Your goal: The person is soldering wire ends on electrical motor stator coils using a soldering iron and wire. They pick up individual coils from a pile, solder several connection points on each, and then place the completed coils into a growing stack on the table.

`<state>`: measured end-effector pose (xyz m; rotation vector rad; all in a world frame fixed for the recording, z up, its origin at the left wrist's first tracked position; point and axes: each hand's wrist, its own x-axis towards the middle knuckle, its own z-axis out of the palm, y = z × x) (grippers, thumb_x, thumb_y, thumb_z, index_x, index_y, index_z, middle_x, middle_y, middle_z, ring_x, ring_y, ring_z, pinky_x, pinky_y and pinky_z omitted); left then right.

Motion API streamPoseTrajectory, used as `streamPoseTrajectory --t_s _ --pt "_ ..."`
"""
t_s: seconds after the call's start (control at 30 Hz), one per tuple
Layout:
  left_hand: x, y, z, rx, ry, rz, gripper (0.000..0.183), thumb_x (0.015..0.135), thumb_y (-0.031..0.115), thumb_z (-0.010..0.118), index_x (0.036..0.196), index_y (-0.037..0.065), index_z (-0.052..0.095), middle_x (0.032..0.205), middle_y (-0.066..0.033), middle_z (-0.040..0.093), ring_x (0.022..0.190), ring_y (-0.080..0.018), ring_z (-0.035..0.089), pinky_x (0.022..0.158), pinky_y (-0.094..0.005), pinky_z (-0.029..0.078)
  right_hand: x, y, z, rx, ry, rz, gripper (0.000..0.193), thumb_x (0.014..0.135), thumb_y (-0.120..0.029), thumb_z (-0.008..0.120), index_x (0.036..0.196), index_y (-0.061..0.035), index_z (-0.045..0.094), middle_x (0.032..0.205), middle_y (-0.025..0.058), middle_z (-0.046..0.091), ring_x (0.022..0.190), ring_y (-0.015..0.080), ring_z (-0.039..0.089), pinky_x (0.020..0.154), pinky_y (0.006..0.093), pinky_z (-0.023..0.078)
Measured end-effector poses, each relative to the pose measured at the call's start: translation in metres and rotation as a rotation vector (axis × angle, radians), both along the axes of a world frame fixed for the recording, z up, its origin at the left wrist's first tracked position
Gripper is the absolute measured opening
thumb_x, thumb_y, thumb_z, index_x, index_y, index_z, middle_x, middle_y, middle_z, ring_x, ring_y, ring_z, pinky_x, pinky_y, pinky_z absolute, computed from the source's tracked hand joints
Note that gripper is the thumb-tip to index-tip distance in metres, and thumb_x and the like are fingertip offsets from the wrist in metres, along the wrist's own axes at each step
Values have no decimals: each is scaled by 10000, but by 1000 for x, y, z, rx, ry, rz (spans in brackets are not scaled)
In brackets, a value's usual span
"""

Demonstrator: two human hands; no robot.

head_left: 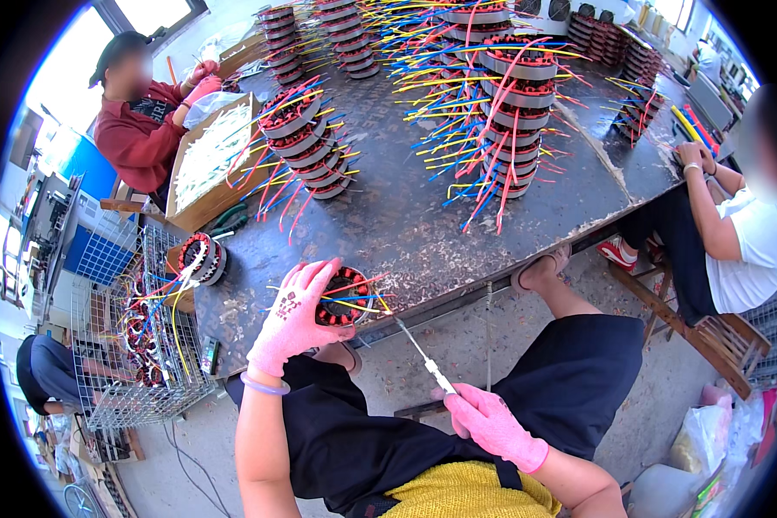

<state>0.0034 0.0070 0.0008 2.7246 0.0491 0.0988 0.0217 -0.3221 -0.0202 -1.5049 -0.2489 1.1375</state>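
My left hand (298, 315), in a pink glove, is wrapped round a motor stator (345, 296) at the table's near edge. Red, blue and yellow wires stick out of the stator toward the right. In my right hand (498, 425), also pink-gloved, is a thin rod-like tool (430, 363) with a white shaft. Its narrow grey end reaches up to the wire ends beside the stator; whether it touches them I cannot tell. Another stator (203, 259) with white lacing stands on the table to the left of my left hand.
Tall stator stacks (518, 112) with wires jutting out stand on the dark table (388, 190). At left are a wire basket (147, 388) of stators, pliers (230, 219) and a cardboard box (184, 186) of white strips. One person works at left; another sits at right.
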Motion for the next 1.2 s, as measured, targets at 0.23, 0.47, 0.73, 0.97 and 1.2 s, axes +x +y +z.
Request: streamPoseTrajectory --t_s 0.23,0.47,0.73,0.97,1.2 --pt "-1 0 0 9 -3 -4 1020 548 235 883 1441 38 432 1402 -182 474 1336 -391 411 1130 -460 328 0 0 2 1 -20 24 363 1032 -293 473 1197 1 608 645 11 509 589 86 485 571 278 413" --pt "-1 0 -1 -6 14 4 1029 556 245 881 1454 46 419 1410 -180 467 1345 -387 399 1133 -461 325 -1 1 -7 11 0 -2 349 1034 -281 476 1197 -2 606 646 23 509 586 91 494 569 282 417" --pt "-1 -1 1 -8 7 -10 1035 551 242 886 1453 43 419 1406 -180 469 1337 -386 407 1131 -458 327 -1 1 -3 31 -18 -1 336 1037 -264 471 1194 -6 618 650 19 506 586 89 491 568 285 421" --pt "-1 -1 -1 6 11 8 1025 541 221 889 1440 37 430 1397 -178 475 1331 -381 416 1126 -453 335 -1 0 -2 34 -22 6 335 1035 -255 474 1195 0 621 648 16 504 587 84 488 566 284 418" --pt "-1 -1 -1 -3 0 14 1003 557 251 890 1430 47 440 1387 -169 485 1320 -403 418 1137 -474 324 -2 0 -5 40 1 -13 337 1039 -256 466 1203 -2 613 644 11 503 580 81 482 566 283 418"
